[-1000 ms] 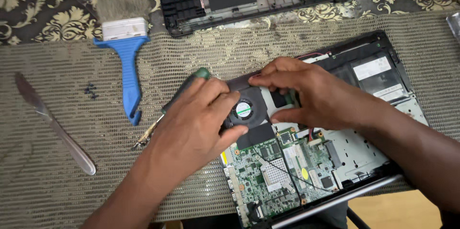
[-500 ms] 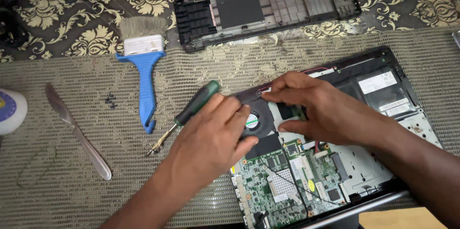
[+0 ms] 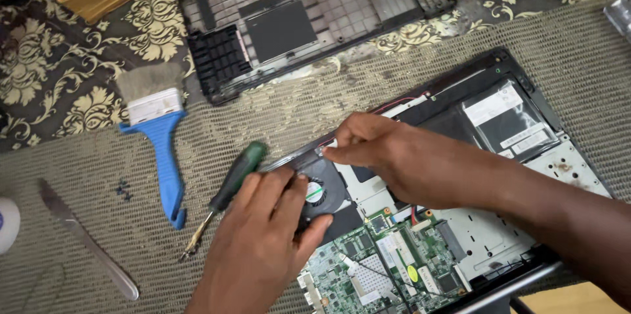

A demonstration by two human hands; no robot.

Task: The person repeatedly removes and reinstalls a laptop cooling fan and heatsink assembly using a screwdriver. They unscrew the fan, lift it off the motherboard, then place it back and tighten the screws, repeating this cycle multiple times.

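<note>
Head view. Your left hand (image 3: 263, 242) lies over the cooling fan (image 3: 320, 190), a flat black unit with a round hub, seated at the left corner of the opened laptop chassis (image 3: 572, 163). The fingers (image 3: 289, 202) of this hand curl down onto the fan housing and press it; whether they pinch an edge or only rest on it cannot be told, since the palm hides the near rim. Your right hand (image 3: 394, 159) comes in from the right, its thumb and forefinger closed in a pinch at the fan's upper edge, where a thin metal strip runs along the housing; what exactly sits between the fingertips is too small to tell.

Judged by its build, the fan is light and rigid, but its thin plastic shell and blades are fragile. Take hold of it by the outer frame, not the hub or blades, and mind any thin lead joining it to the green circuit board (image 3: 388, 268) just beside it.

Left of the chassis, on the woven mat (image 3: 79, 235), lie a green-handled screwdriver (image 3: 227, 189), touching your left hand's knuckles, a blue-handled brush (image 3: 161, 150), a few small dark screws (image 3: 123, 189) and a table knife (image 3: 85, 238). The removed bottom cover (image 3: 296, 18) lies beyond, well apart.
</note>
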